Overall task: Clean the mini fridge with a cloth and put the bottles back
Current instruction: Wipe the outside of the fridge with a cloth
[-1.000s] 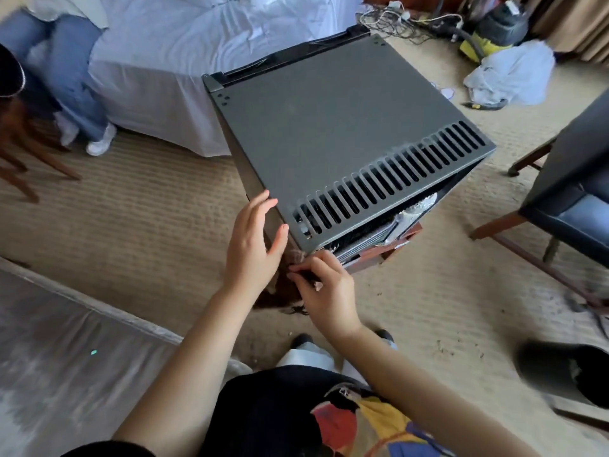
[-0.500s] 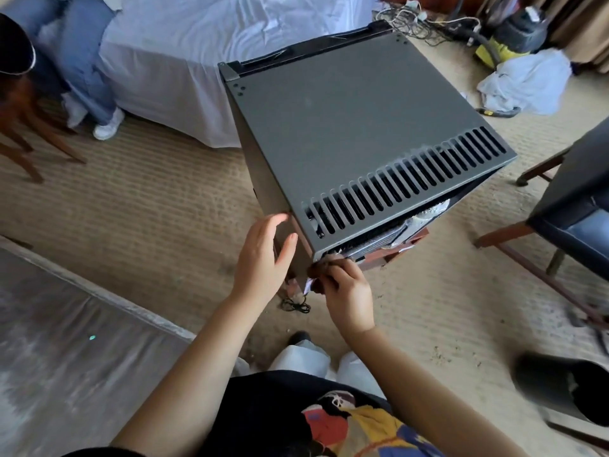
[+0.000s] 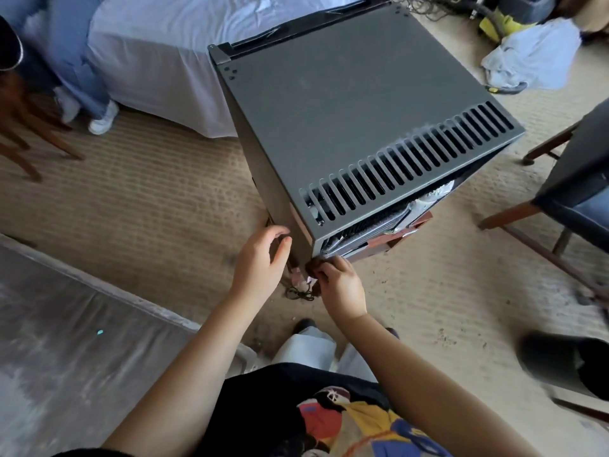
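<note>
The grey mini fridge (image 3: 346,103) stands on the carpet with its slotted back edge towards me; its door faces away and no bottles show. My left hand (image 3: 260,262) hovers by the fridge's left side near the back corner, fingers loosely curved and holding nothing. My right hand (image 3: 342,285) is at the lower back corner, its fingertips pinching a small dark brown cloth-like piece (image 3: 311,267). Pale scraps and a thin black cord (image 3: 298,293) lie on the floor just below.
A white-sheeted bed (image 3: 164,61) is behind the fridge, with a person's legs (image 3: 75,61) at its left. A chair (image 3: 576,192) stands right, a black bin (image 3: 566,364) lower right, a white cloth heap (image 3: 534,54) and yellow vacuum (image 3: 501,21) far right. A grey padded surface (image 3: 66,357) fills lower left.
My left hand came off the fridge's side panel, dropped lower and curled its fingers. My right hand stayed pinching at the back corner. My view moved closer.
</note>
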### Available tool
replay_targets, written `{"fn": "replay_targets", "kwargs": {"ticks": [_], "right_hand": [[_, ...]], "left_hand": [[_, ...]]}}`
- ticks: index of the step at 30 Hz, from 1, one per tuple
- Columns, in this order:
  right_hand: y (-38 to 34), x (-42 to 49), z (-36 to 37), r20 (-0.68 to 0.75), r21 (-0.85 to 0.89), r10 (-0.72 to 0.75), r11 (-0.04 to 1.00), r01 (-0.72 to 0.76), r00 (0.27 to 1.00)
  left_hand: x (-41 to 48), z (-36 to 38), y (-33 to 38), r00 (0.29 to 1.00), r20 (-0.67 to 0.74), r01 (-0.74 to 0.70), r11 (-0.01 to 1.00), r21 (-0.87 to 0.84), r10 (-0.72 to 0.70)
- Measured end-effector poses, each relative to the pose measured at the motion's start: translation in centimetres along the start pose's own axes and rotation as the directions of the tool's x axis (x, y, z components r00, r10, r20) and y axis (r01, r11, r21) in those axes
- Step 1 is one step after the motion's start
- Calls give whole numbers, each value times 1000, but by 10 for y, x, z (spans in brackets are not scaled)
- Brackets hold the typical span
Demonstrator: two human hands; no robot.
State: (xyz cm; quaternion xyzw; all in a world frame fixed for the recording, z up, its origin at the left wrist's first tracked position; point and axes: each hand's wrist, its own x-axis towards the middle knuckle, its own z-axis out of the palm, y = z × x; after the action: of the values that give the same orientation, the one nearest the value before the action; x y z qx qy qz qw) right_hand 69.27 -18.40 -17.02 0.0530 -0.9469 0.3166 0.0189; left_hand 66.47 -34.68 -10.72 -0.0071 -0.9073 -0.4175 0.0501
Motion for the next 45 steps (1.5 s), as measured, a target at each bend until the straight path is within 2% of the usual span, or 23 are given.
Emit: {"fn": "replay_targets", "kwargs": {"ticks": [3,5,8,10,13,18,20,22,25,27,29,31,32,35,37,39,41,43,45], "right_hand": [[6,-17,-9,14,30,-11,999,11,1000],[6,-30,-19,14,84,29,996,-30,999],[1,-50,-36,52,149,102,983,-108,993],[0,-61,-43,80,172,116,977,-128,990],[5,-80,-51,73,209,148,965,-160,986],[13,-123,-61,53,430,206,878,-209,977],[22,-140,-63,119,413,214,877,-245,969],[31,-154,-65,182,320,256,898,-303,949],[38,-170,-68,193,254,269,915,-313,944],[36,-175,-69,202,291,233,913,-285,951],[33,-175,-70,124,332,165,923,-197,978],[32,-170,-69,19,388,101,916,-100,995],[33,-165,-66,-4,429,93,899,-82,996],[36,-142,-53,64,543,196,816,-199,979],[39,-115,-38,11,552,254,805,-217,967],[37,-80,-23,-164,478,241,867,-137,956],[27,-46,-6,-376,400,153,916,11,914],[15,-19,12,-572,304,10,931,201,820],[9,2,29,-681,204,-115,918,339,723]], "left_hand": [[-15,9,-12,993,99,64,997,54,-69],[-28,18,-15,965,219,131,989,68,-143],[-51,30,-5,885,432,220,974,-59,-173],[-66,38,6,863,478,263,953,-147,-165],[-83,46,22,867,474,264,948,-176,-153],[-114,52,52,883,417,347,897,-275,-214],[-127,52,67,885,404,385,851,-357,-231],[-137,50,79,891,381,407,807,-427,-247],[-147,40,84,894,322,444,711,-545,-311],[-152,33,74,895,247,445,741,-502,-370],[-152,30,53,901,147,432,866,-250,-407],[-147,29,30,911,85,405,914,9,-404],[-143,31,19,924,59,375,925,68,-379],[-124,40,-8,978,-2,204,964,168,-207],[-108,49,-23,997,11,77,975,207,-81],[-91,60,-36,999,49,-27,976,214,17],[-76,72,-50,995,82,-73,978,195,58],[-65,82,-65,994,84,-88,979,183,74],[-56,89,-81,996,46,-88,981,173,81]]}}
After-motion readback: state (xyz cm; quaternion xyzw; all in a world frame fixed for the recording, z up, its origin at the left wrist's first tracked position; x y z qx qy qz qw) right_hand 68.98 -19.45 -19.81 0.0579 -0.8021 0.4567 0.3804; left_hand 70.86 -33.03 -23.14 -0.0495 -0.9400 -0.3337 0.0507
